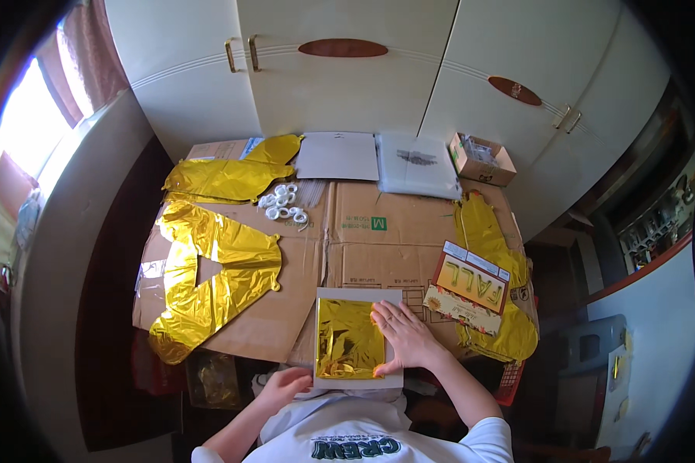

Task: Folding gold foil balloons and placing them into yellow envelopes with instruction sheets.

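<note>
A folded gold foil balloon (350,339) lies flat on a white board (394,298) at the table's front edge, close to my body. My right hand (406,339) rests on the right edge of the foil, fingers stretched and thumb apart, partly over the board. Beside the board's lower left corner is my left hand (289,383), its fingers loosely bent with nothing visible in them. To the left, an unfolded gold foil letter A balloon (247,266) is spread out. A printed card (471,285) picturing gold balloon letters lies to the right, on top of another gold foil balloon (510,339).
Flattened cardboard (363,262) covers the table. Farther back are more gold foil balloons (224,179), several white ribbon rolls (282,202), a white sheet (338,157), a stack of clear plastic bags (417,174) and a small carton (483,163). White cabinets (347,85) stand behind.
</note>
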Demonstrator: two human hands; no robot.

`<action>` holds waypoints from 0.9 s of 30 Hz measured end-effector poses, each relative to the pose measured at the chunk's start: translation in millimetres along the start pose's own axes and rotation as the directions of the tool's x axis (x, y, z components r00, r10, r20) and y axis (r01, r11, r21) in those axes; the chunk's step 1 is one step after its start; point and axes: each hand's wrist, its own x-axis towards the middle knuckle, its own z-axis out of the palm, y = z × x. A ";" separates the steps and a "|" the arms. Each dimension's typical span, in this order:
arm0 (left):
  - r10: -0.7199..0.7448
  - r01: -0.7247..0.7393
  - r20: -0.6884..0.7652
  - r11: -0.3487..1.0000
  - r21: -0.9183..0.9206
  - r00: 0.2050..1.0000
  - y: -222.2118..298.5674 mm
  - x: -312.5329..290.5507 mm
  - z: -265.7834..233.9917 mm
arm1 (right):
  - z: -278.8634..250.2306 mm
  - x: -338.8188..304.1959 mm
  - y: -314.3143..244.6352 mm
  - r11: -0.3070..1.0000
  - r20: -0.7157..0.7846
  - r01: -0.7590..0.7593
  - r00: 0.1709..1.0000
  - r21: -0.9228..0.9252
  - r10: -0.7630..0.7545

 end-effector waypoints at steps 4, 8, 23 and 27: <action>-0.167 0.282 0.252 0.792 -0.542 0.953 -1.0 29.8 13.4 | -1.0 -0.1 -0.8 1.000 -0.004 0.019 1.000 -0.002 -0.019; -0.189 0.312 0.291 0.827 -0.467 0.938 6.8 27.4 30.9 | -4.5 -0.5 2.8 0.999 0.045 0.037 0.998 0.029 -0.038; 0.189 -0.116 0.080 0.831 -0.544 0.979 29.0 18.0 54.6 | -5.6 -32.8 -8.7 0.725 -0.524 0.069 0.738 0.685 0.425; 0.298 -0.195 0.053 0.739 -0.644 0.953 27.9 26.7 63.3 | 18.5 -30.4 -52.2 -0.234 -0.078 0.389 0.638 0.891 0.766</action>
